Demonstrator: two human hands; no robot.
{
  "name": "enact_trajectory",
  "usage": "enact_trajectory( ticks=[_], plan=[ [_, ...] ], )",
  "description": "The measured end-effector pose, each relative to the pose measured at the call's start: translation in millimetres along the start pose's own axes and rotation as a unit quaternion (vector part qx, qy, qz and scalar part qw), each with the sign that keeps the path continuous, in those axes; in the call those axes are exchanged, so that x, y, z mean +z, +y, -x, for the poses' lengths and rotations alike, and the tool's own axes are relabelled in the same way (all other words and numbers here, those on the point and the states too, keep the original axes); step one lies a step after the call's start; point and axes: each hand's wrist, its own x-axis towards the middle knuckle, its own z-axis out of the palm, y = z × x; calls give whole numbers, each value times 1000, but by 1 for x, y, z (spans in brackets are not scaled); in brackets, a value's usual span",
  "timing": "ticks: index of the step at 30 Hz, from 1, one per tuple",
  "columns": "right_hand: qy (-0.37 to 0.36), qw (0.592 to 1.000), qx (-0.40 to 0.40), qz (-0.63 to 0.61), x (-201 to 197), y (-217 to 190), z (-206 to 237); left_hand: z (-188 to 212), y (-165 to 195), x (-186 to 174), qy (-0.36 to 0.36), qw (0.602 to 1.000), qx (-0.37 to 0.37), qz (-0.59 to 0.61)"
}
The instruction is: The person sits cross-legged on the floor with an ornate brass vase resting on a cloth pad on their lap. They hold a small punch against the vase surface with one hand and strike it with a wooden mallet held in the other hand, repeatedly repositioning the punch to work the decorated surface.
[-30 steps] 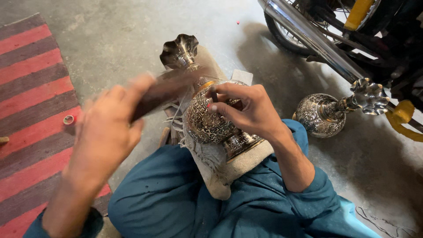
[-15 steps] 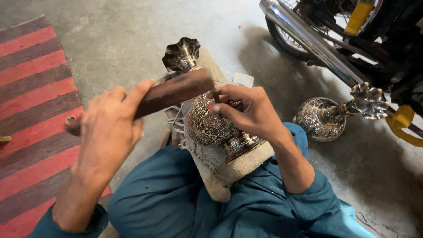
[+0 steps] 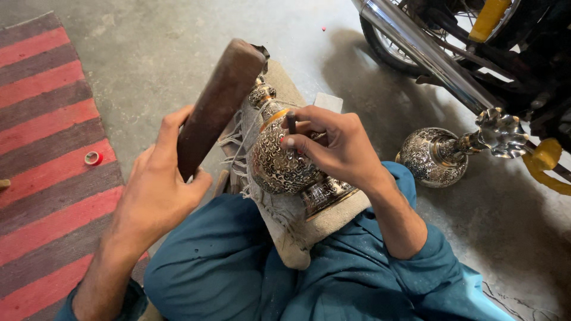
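Vase [image 3: 284,163] lying on lap, neck pointing away, right hand [image 3: 333,145] pinching punch [image 3: 292,123] upright, left hand [image 3: 157,190] gripping mallet [image 3: 217,104].

Single head view, looking steeply down, close over lap

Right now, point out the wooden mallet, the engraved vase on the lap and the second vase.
wooden mallet [image 3: 217,101], head view, mid shaft.
engraved vase [image 3: 281,166], head view, round belly.
second vase [image 3: 431,157], head view, round body.

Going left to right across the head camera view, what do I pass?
Striped rug → small red-and-white ring → left hand on a wooden mallet → engraved metal vase → right hand → second metal vase
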Motion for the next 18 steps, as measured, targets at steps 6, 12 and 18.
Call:
enact_trajectory(
  ticks=[6,12,18],
  plan=[
    [11,996,-58,67,-1,2,1,-5,4,-3,2,1000,10,14],
    [3,997,-55,58,-1,3,1,-15,12,-11,-22,988,47,-149],
    [4,993,-86,75,-2,2,-2,-18,12,-20,-19,975,86,-206]
  ],
)
